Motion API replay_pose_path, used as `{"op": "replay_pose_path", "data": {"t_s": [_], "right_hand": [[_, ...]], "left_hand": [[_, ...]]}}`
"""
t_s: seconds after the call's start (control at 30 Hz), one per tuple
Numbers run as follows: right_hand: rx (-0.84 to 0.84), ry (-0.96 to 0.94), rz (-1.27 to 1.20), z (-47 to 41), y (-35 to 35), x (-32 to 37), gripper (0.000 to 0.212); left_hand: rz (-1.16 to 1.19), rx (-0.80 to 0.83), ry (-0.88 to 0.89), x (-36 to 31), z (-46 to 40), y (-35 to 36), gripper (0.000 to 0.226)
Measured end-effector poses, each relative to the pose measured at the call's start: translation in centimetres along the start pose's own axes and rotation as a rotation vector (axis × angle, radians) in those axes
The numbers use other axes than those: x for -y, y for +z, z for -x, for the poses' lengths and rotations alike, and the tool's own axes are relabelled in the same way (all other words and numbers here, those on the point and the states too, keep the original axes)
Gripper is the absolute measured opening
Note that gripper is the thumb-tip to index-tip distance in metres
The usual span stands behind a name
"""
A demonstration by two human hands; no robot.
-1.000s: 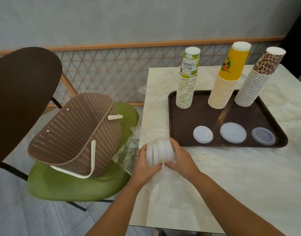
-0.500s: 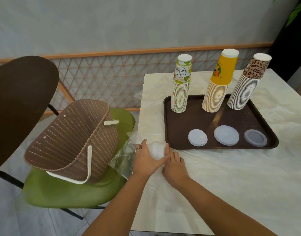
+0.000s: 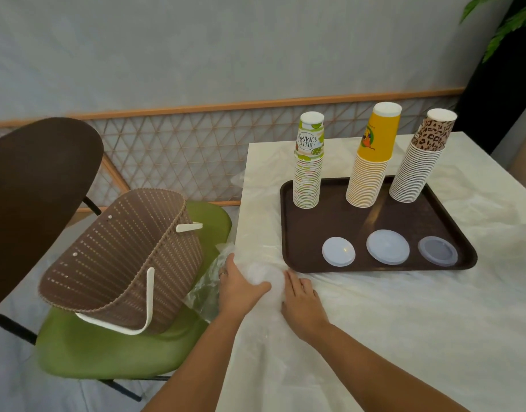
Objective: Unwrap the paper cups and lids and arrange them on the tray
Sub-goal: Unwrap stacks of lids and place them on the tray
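The left hand (image 3: pixel 239 288), a ring on one finger, lies curled over a roll of white plastic lids in clear wrap (image 3: pixel 267 278) at the near-left edge of the pale marble-patterned table (image 3: pixel 404 337), gripping it from the left; the right hand (image 3: pixel 301 301) presses flat against the roll's right side, fingers together and pointing away from the body, so the bundle sits pinched between the two hands and is partly hidden by them. Just beyond the fingertips starts the dark brown rectangular plastic tray (image 3: pixel 300 233). Along its far side stand three upside-down stacks of paper cups: a green-and-white lime-print stack (image 3: pixel 308 165) on the left, a yellow stack (image 3: pixel 371 156) in the middle and a leopard-print stack (image 3: pixel 419 159) on the right, leaning slightly. In front of each lies a round lid: a small white lid (image 3: pixel 338 251), a larger white lid (image 3: pixel 387 247) and a translucent grey lid (image 3: pixel 437 251), all apart from one another. Crumpled clear plastic wrapping (image 3: pixel 208 289) hangs off the table's left edge beside the left hand. Left of that, a brown woven basket with cream handles (image 3: pixel 121 257) lies tipped on a green chair seat (image 3: pixel 113 358), next to a dark brown round tabletop (image 3: pixel 32 188).
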State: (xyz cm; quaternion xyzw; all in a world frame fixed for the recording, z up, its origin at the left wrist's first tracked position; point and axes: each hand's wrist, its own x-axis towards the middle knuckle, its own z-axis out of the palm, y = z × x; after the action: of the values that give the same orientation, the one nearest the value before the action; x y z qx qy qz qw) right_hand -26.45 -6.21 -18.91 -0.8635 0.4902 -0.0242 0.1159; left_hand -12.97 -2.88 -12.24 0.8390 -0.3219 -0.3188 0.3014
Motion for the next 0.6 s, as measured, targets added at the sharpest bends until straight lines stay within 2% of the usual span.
{"op": "replay_pose_path", "data": {"t_s": [0.07, 0.13, 0.2, 0.3, 0.4, 0.5, 0.6], "right_hand": [[0.051, -0.012, -0.032, 0.0, -1.4, -0.3, 0.083], [0.124, -0.068, -0.106, 0.0, -2.2, -0.6, 0.074], [0.169, -0.064, -0.258, 0.1, -2.8, -1.0, 0.07], [0.097, -0.057, -0.494, 0.3, -3.8, -1.5, 0.064], [-0.115, -0.095, -0.596, 0.0, -5.1, -2.5, 0.045], [-0.242, -0.051, -0.534, -1.3, -6.5, -4.4, 0.037], [-0.168, 0.074, -0.433, -2.8, -7.2, -7.0, 0.042]], "left_hand": [[0.213, 0.018, -0.047, -0.1, -0.2, -0.6, 0.097], [0.406, 0.037, -0.077, -0.6, -0.2, -1.6, 0.086], [0.52, 0.043, -0.077, -1.7, -0.1, -2.7, 0.075], [0.641, 0.039, -0.058, -4.0, -0.1, -3.7, 0.066], [0.757, 0.071, -0.058, -6.2, -0.4, -3.5, 0.06], [0.817, 0.128, -0.075, -8.1, -0.6, -2.1, 0.05], [0.857, 0.179, -0.117, -9.3, -0.9, 0.3, 0.049]]}}
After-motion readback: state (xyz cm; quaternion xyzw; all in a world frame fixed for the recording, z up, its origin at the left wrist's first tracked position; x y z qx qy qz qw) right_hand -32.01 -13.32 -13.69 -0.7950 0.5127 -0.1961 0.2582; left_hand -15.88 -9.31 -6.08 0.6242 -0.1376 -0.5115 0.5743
